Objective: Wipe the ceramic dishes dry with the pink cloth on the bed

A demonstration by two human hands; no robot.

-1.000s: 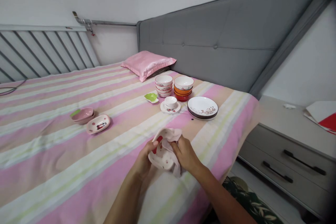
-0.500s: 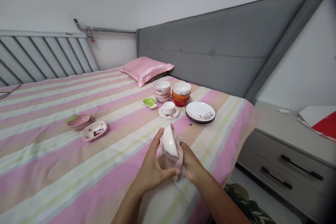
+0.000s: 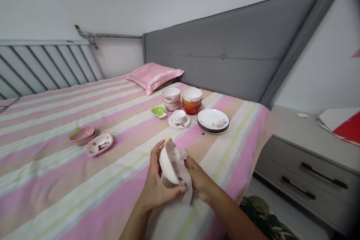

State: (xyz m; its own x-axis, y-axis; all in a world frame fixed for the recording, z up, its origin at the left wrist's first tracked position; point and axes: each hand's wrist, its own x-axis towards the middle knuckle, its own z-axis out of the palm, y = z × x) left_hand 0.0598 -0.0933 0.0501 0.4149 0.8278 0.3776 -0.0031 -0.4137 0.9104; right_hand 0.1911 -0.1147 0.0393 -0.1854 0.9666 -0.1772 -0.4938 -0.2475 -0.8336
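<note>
A small bowl [image 3: 168, 165], white outside and pale pink with spots inside, is tilted on its side above the bed. My left hand [image 3: 159, 183] grips it, fingers behind the rim and thumb at the lower edge. In my right hand [image 3: 198, 178] is a pale pink cloth [image 3: 185, 180], pressed toward the inside of the bowl and hanging below it. The right fingertips are partly hidden by the cloth. Ahead of my hands stand little white bowls [image 3: 179, 115] on small saucers [image 3: 183, 124].
Beyond are stacked patterned bowls [image 3: 171, 101], white and orange bowls [image 3: 192, 103], flat plates [image 3: 213, 119] and a green leaf-shaped dish [image 3: 159, 112]. Pink dishes [image 3: 99, 144] lie left on the striped bed [image 3: 112, 180]. A nightstand [image 3: 303, 150] stands right; a pink pillow [image 3: 154, 76] lies behind.
The bowl has moved slightly left and turned, so its spotted inside now shows. The cloth has shifted from around its underside to the inner right side, with my right hand.
</note>
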